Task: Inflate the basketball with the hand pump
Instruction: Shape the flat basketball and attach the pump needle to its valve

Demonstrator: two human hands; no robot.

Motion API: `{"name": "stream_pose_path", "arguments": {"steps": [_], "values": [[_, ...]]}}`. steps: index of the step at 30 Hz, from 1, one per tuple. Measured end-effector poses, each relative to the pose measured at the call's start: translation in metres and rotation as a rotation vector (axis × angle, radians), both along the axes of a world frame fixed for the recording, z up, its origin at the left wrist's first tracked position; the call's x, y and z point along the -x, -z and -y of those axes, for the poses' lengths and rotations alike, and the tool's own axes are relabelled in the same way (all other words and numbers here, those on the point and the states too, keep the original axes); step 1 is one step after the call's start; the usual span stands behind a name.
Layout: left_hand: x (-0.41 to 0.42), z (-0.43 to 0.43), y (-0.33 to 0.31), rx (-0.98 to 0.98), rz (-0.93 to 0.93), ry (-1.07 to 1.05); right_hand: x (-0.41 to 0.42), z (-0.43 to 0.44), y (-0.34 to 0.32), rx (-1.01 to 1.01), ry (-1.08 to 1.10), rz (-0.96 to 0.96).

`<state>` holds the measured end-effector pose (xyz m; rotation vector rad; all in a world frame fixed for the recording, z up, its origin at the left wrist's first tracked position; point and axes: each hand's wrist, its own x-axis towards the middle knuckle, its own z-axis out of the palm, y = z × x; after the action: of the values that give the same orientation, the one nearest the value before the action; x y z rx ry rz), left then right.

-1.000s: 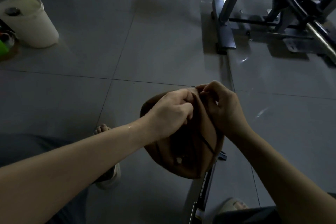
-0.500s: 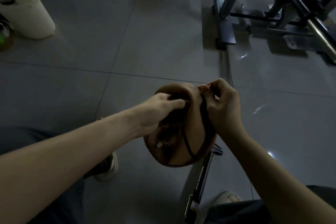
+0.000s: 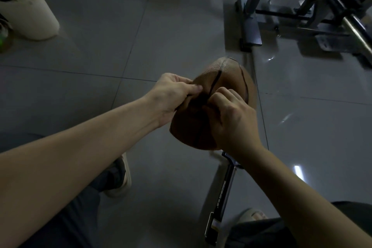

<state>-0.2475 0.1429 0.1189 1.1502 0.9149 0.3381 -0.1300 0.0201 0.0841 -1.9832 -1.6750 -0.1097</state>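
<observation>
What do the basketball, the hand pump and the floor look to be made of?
The basketball: brown rubber, probably; pebbled matte skin with black seams, folding softly as if deflated. The hand pump: dark barrel with a sheen and white lettering, metal or hard plastic, cannot tell. The floor: large glazed grey tiles; grout lines and sharp light reflections.

The brown, pebbled basketball [image 3: 231, 78] sits at the centre of the frame, limp and caved in, its black seams bent along a deep fold. The left hand [image 3: 173, 94] and right hand [image 3: 231, 119] pinch its slack skin. Below it, lower centre, the slim black hand pump [image 3: 221, 193] with white lettering lies on the floor.
</observation>
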Motion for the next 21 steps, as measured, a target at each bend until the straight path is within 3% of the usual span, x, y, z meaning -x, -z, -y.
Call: {"name": "stream_pose_path", "arguments": {"steps": [3, 7, 9, 13, 21], "values": [[-0.004, -0.001, 0.003, -0.294, -0.138, 0.041, 0.004, 0.0, -0.005, 0.01, -0.044, -0.018], [-0.006, 0.001, 0.007, -0.984, -0.386, 0.274, -0.003, -0.001, -0.004, 0.038, -0.159, -0.175], [-0.006, 0.005, 0.011, -1.114, -0.43, 0.297, -0.003, 0.0, -0.003, 0.066, -0.207, -0.247], [-0.006, 0.001, 0.015, -0.975, -0.313, 0.169, -0.005, -0.005, -0.007, 0.067, -0.29, -0.401], [-0.003, 0.008, 0.016, -0.734, -0.222, 0.122, -0.008, -0.003, -0.014, 0.172, -0.382, -0.534]]}}
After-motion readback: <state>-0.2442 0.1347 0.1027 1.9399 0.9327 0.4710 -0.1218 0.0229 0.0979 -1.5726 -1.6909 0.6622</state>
